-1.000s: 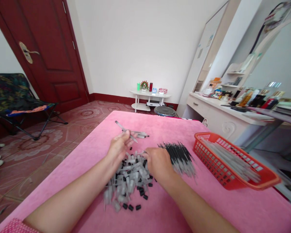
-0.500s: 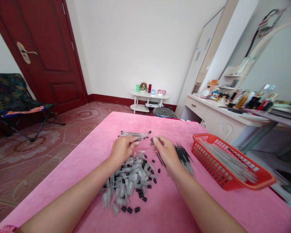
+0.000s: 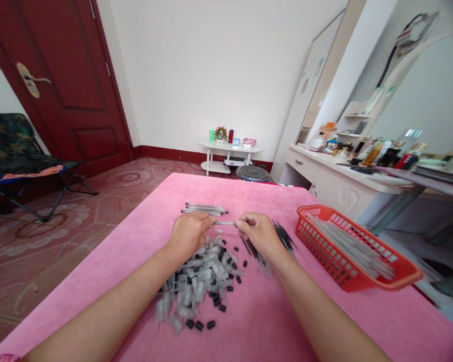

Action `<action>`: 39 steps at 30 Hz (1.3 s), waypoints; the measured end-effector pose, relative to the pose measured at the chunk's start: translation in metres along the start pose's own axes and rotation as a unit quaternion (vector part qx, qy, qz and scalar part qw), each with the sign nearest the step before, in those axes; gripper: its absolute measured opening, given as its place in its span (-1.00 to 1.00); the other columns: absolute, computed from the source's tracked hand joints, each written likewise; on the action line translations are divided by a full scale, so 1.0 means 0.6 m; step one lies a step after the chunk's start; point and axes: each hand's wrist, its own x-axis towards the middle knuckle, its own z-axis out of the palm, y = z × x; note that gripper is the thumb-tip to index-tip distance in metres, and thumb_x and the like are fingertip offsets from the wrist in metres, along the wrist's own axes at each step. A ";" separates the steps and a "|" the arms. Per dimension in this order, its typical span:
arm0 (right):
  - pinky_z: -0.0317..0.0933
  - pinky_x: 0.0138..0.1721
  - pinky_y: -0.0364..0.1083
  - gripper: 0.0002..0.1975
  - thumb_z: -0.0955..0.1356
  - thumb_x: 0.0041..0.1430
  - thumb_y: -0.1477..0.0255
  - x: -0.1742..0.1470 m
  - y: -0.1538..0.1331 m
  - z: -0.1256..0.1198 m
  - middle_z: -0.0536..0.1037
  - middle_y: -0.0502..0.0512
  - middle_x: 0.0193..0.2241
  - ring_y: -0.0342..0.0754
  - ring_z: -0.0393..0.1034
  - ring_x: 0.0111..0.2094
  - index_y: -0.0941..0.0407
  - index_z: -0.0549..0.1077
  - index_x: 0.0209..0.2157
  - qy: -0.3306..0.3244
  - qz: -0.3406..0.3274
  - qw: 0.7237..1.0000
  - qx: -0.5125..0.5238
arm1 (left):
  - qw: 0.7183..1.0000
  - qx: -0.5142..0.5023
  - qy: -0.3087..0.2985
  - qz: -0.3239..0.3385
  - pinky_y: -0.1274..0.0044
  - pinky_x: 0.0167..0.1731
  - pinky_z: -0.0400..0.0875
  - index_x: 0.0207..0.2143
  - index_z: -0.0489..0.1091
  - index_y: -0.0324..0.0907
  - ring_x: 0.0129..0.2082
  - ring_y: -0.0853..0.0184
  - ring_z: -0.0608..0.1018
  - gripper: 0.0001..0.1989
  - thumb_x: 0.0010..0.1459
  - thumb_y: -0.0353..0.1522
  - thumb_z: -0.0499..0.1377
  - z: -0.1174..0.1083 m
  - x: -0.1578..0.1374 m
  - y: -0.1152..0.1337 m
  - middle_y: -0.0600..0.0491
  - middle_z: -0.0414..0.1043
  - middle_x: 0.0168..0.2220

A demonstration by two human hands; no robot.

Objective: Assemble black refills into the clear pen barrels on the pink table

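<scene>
1. Between the two hands, above the worktop (image 3: 141,236): one clear pen (image 3: 225,222), now level; half a second ago it slanted upward from the left hand (image 3: 190,232), with the right hand (image 3: 259,232) apart.
2. Meaning, as judged: both hands now work on the same pen, perhaps at its end; whether a piece is being fitted cannot be told.
3. Left hand: palm down, fingers closed around the pen's left end, wrist beside the clear caps (image 3: 202,271).
4. Right hand: back upward, fingers bent and pinched narrow at the pen's right end; any small part between them is hidden.
5. Beyond the left hand: row of pens (image 3: 204,208), lying side by side.
6. Partly behind the right hand: dark refills (image 3: 283,236).
7. Far right: red basket (image 3: 353,282), holding clear tubes (image 3: 351,246).
</scene>
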 end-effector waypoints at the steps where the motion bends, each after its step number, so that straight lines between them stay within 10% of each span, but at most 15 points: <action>1: 0.10 -0.55 -0.22 -0.86 0.33 -0.05 0.39 -0.001 -0.002 -0.001 0.40 -0.02 -0.63 -0.21 0.24 -0.60 0.18 0.40 -0.56 -0.006 0.000 1.000 0.007 | 1.000 0.001 -0.002 0.002 0.52 -0.39 0.26 -0.19 0.44 -0.05 -0.35 0.28 0.46 -0.72 0.08 -0.44 0.04 -0.001 0.000 0.000 0.05 0.46 -0.39; 28: 0.12 -0.53 -0.18 -0.73 0.24 0.09 0.35 -0.003 0.002 -0.003 0.43 0.03 -0.64 -0.17 0.29 -0.60 0.19 0.41 -0.57 -0.032 0.029 0.996 -0.084 | 1.000 0.006 -0.017 0.005 0.48 -0.36 0.26 -0.22 0.45 -0.08 -0.34 0.24 0.46 -0.75 0.11 -0.41 0.03 -0.001 -0.001 0.001 0.02 0.47 -0.38; 33: 0.18 -0.45 -0.19 -0.77 0.38 -0.11 0.41 -0.003 0.001 -0.004 0.51 0.05 -0.45 -0.16 0.35 -0.48 0.19 0.45 -0.33 -0.004 0.002 0.998 -0.069 | 1.000 0.003 -0.021 0.015 0.48 -0.35 0.27 -0.20 0.44 -0.10 -0.33 0.24 0.46 -0.75 0.09 -0.42 0.05 -0.003 0.000 0.001 0.01 0.47 -0.38; 39: 0.13 -0.54 -0.20 -0.82 0.29 0.02 0.40 -0.003 0.006 0.000 0.45 0.01 -0.64 -0.19 0.28 -0.62 0.18 0.42 -0.56 -0.031 0.028 0.996 -0.084 | 0.999 0.010 -0.023 0.021 0.47 -0.35 0.28 -0.21 0.44 -0.09 -0.33 0.24 0.46 -0.74 0.08 -0.44 0.04 -0.002 0.000 0.001 0.03 0.47 -0.37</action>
